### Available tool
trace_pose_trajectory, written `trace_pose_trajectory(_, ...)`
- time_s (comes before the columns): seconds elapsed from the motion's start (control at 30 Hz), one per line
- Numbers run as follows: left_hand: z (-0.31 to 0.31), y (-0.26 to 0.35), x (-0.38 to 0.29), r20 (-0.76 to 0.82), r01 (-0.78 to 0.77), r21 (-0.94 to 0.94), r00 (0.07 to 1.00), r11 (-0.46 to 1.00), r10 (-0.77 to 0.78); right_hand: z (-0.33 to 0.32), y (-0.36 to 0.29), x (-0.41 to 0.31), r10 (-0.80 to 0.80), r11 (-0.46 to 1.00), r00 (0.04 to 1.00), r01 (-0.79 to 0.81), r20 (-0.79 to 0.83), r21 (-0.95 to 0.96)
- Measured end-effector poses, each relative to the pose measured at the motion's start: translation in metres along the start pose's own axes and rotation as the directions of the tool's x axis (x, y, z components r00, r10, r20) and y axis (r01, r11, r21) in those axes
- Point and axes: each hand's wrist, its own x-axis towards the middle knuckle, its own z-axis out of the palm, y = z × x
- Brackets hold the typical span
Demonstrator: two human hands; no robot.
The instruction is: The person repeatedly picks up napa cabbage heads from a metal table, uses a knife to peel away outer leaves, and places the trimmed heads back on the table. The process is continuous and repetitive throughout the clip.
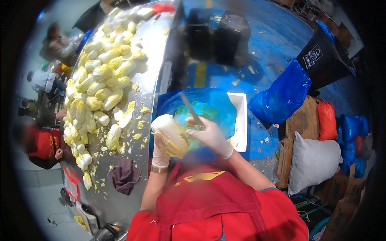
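In my gloved left hand (159, 153) is a napa cabbage (171, 135), its white stem end pointing up and its yellow leaves toward my apron. My gloved right hand (214, 137) grips a knife (190, 106) just right of the cabbage; its blade points up and away from me, and its handle is mostly covered by my fingers. Beneath both hands stands a white box (240, 120) lined with a blue plastic bag (226, 105), with green and yellow leaves (199, 113) inside. On the metal table (132, 192) to my left lies a large pile of napa cabbages (102, 75).
A dark purple cloth (124, 177) and leaf scraps (137, 136) lie on the table. Across it is a person in red (45, 144). To the right are a filled blue bag (280, 93), a black bin (324, 57), a wooden crate (301, 117) and a white sack (313, 162).
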Motion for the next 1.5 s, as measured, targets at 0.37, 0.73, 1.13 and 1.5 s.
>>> trace_pose_trajectory(0.37,0.010,-0.001,-0.010,0.054,-0.017,0.146,0.998,0.989,0.010,0.002,-0.023,-0.008,0.047,0.998,0.984,-0.038,0.170,-0.056)
trace_pose_trajectory(0.73,-0.004,0.002,-0.004,0.189,-0.129,0.319,0.979,0.939,0.070,0.008,-0.026,-0.014,-0.119,0.957,0.987,0.143,0.108,-0.251)
trace_pose_trajectory(1.13,0.010,-0.001,-0.012,0.129,-0.026,0.248,0.992,0.968,-0.006,0.000,-0.018,-0.028,-0.054,0.996,0.997,0.058,0.059,-0.061)
trace_pose_trajectory(1.5,0.029,-0.009,-0.007,0.125,-0.019,0.268,0.992,0.963,-0.015,-0.012,-0.036,-0.024,-0.295,0.769,0.949,0.304,0.111,-0.563)
